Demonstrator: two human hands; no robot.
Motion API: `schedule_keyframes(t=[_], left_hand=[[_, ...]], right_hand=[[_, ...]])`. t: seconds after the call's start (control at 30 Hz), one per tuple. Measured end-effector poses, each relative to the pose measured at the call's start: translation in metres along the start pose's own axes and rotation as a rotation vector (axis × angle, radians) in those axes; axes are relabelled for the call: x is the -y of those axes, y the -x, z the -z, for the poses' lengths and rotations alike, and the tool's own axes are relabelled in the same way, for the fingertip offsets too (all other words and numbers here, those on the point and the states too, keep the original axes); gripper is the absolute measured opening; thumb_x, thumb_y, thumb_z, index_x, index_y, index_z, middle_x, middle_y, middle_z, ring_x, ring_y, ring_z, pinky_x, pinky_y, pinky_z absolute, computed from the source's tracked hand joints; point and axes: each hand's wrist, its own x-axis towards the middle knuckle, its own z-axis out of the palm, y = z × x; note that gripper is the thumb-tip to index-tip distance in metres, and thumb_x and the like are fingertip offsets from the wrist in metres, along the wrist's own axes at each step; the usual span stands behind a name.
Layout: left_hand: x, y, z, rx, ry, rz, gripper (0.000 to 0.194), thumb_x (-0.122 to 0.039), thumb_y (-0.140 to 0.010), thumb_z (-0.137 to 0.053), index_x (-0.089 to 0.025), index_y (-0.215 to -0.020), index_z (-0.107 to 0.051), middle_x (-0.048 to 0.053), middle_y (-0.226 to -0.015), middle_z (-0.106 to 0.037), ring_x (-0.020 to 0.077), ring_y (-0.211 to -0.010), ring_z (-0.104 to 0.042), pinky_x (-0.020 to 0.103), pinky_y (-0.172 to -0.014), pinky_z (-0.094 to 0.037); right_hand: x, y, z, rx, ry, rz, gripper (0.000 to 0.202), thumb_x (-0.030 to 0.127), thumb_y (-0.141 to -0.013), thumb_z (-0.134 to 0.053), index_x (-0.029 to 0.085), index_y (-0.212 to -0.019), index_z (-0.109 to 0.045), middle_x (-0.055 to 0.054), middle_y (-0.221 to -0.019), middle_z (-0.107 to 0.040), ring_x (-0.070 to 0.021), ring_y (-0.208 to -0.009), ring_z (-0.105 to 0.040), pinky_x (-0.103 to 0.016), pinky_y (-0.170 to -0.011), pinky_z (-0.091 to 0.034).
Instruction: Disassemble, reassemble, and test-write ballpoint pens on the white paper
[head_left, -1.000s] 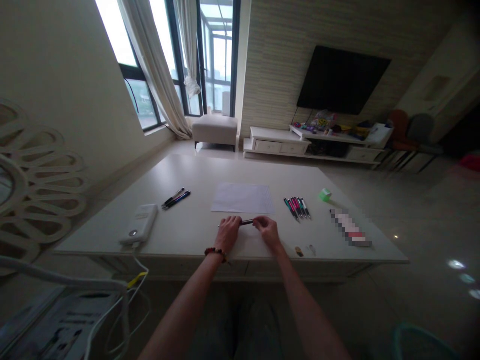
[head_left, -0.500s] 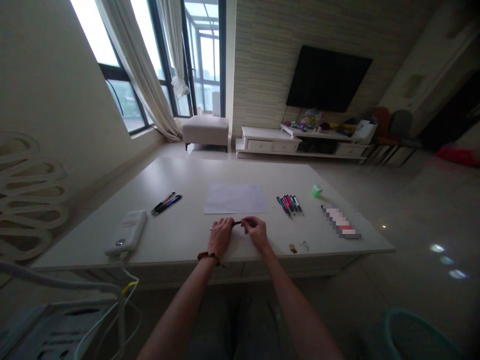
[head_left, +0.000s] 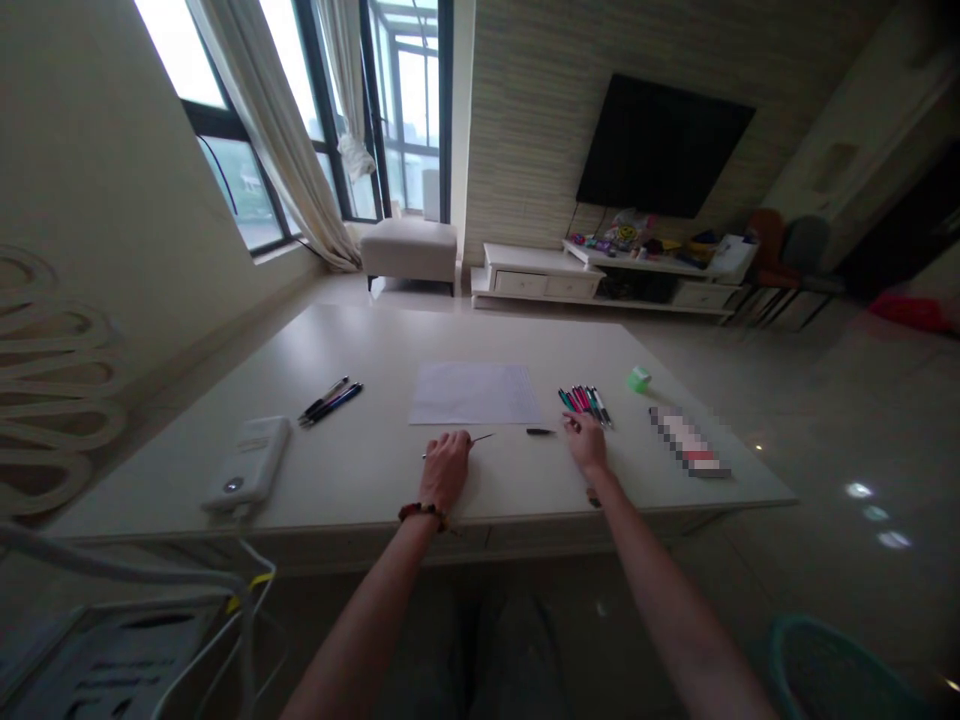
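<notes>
My left hand (head_left: 447, 462) rests on the white table, closed around a pen (head_left: 425, 456). The pen's end shows left of the fingers, and a thin refill (head_left: 483, 437) sticks out on the right. A short black pen piece (head_left: 539, 432) lies apart on the table between my hands. My right hand (head_left: 586, 442) is just in front of a row of coloured pens (head_left: 583, 400), its fingers drawn together. Whatever is between those fingertips is too small to make out. A sheet of paper (head_left: 474, 394) lies flat beyond my left hand.
Several dark pens (head_left: 330, 402) lie on the left of the table (head_left: 375, 490), behind a white power bank (head_left: 251, 465) with a cable. At the right are a green-lidded small jar (head_left: 638, 379) and a blurred-out flat item (head_left: 690, 442). A small yellowish-brown piece (head_left: 593, 497) shows beside my right wrist.
My right hand has left the pen in my left hand and moved right, to the coloured pens. The black pen piece now lies on the table, and the refill is exposed.
</notes>
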Motion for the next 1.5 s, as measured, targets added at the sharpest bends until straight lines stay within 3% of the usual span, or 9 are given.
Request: schedule_keyframes(t=[0.17,0.43,0.57,0.73,0.83,1.0,1.5], left_hand=[[-0.001,0.001,0.001,-0.001,0.007,0.006,0.02,-0.028,-0.092,-0.032,-0.019,-0.089,-0.05,0.005,-0.087,-0.061,0.0182,-0.084,-0.052,0.032,-0.071,-0.031],[-0.002,0.0,0.001,-0.001,0.008,-0.009,0.019,-0.028,-0.092,-0.033,-0.019,-0.089,-0.049,0.005,-0.086,-0.06,0.0183,-0.083,-0.051,0.032,-0.071,-0.031],[-0.002,0.0,0.001,-0.017,0.015,-0.03,0.018,-0.028,-0.092,-0.033,-0.019,-0.088,-0.049,0.004,-0.086,-0.061,0.0181,-0.082,-0.051,0.032,-0.072,-0.032],[-0.003,0.0,0.001,-0.034,0.026,-0.05,0.019,-0.027,-0.092,-0.033,-0.019,-0.089,-0.05,0.004,-0.087,-0.061,0.0182,-0.083,-0.051,0.032,-0.072,-0.032],[-0.004,0.001,0.001,-0.036,0.033,-0.061,0.018,-0.027,-0.092,-0.034,-0.019,-0.09,-0.05,0.004,-0.087,-0.061,0.018,-0.084,-0.052,0.032,-0.073,-0.032],[-0.004,0.001,0.001,-0.046,0.045,-0.081,0.017,-0.027,-0.092,-0.034,-0.02,-0.09,-0.049,0.004,-0.087,-0.061,0.0173,-0.084,-0.052,0.031,-0.073,-0.032],[-0.006,0.002,0.005,-0.028,0.061,-0.085,0.018,-0.029,-0.091,-0.035,-0.02,-0.089,-0.05,0.004,-0.086,-0.061,0.0175,-0.082,-0.052,0.031,-0.072,-0.033]], right_hand=[[-0.014,-0.016,0.0,0.069,0.264,0.117,0.022,0.017,-0.078,-0.051,0.019,-0.088,-0.07,-0.009,-0.085,-0.061,-0.0214,-0.081,-0.052,-0.034,-0.074,-0.04],[-0.003,-0.019,0.003,0.067,0.254,0.156,0.015,0.017,-0.079,-0.051,0.018,-0.075,-0.065,-0.011,-0.084,-0.061,-0.0236,-0.085,-0.051,-0.038,-0.08,-0.037],[0.033,0.008,-0.009,0.065,-0.036,0.096,0.018,0.019,-0.083,-0.044,0.016,-0.084,-0.061,-0.01,-0.08,-0.062,-0.0211,-0.078,-0.056,-0.034,-0.073,-0.042],[0.092,0.043,-0.028,0.174,-0.496,-0.014,0.017,0.032,-0.079,-0.053,0.018,-0.082,-0.063,-0.006,-0.078,-0.066,-0.0171,-0.068,-0.06,-0.027,-0.062,-0.045],[0.106,0.048,-0.033,0.163,-0.656,-0.127,0.02,0.034,-0.078,-0.054,0.018,-0.084,-0.064,-0.006,-0.078,-0.067,-0.0172,-0.07,-0.061,-0.026,-0.06,-0.046],[0.104,0.044,-0.035,0.162,-0.696,-0.183,0.02,0.031,-0.076,-0.055,0.017,-0.084,-0.066,-0.006,-0.076,-0.066,-0.0167,-0.069,-0.06,-0.027,-0.062,-0.046],[0.105,0.045,-0.036,0.211,-0.676,-0.143,0.021,0.033,-0.075,-0.055,0.018,-0.083,-0.067,-0.006,-0.078,-0.067,-0.0169,-0.068,-0.06,-0.027,-0.06,-0.047]])
